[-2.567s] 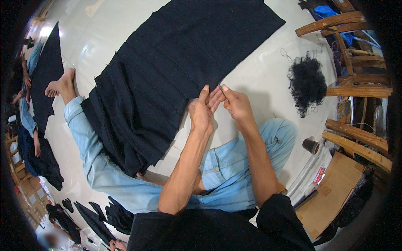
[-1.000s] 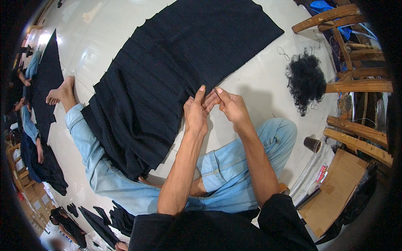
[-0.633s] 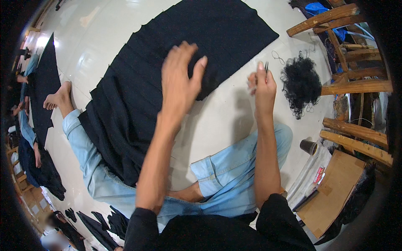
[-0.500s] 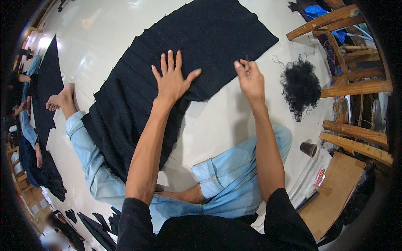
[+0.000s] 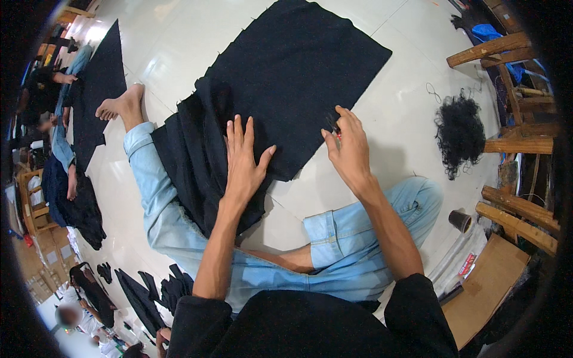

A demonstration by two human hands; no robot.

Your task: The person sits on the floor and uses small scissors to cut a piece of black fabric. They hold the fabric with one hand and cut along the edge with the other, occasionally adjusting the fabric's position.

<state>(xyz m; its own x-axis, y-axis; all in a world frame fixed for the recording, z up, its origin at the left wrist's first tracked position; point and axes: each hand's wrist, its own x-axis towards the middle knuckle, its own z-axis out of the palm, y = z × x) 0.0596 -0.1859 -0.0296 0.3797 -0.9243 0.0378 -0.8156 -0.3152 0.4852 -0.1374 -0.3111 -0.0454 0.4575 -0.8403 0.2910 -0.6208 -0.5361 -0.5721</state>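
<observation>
A large piece of black cloth [image 5: 298, 77] lies on the floor in front of me, smooth on its far part. Its near left part is gathered into folds beside my left leg. My left hand [image 5: 243, 164] presses flat on the cloth with its fingers extended and thumb out. At the cloth's right edge, my right hand [image 5: 349, 146] is closed around small dark thread snips [image 5: 333, 122] with a bit of red. The snips' tip points away from me, over the cloth; the fingers partly cover them. Short thread ends stick out along the cloth's far left edge.
A tangle of black thread [image 5: 459, 136] sits to the right, by wooden legs [image 5: 518, 146]. Nearer are a small dark cup [image 5: 459, 221] and a cardboard sheet [image 5: 486, 292]. Other people sit at left near another black cloth [image 5: 101, 95]. Black scraps [image 5: 140, 298] lie lower left.
My left hand has slid toward me, and the cloth has bunched into folds under and beside it. My right hand has come nearer to the cloth's right edge. The view has shifted a little.
</observation>
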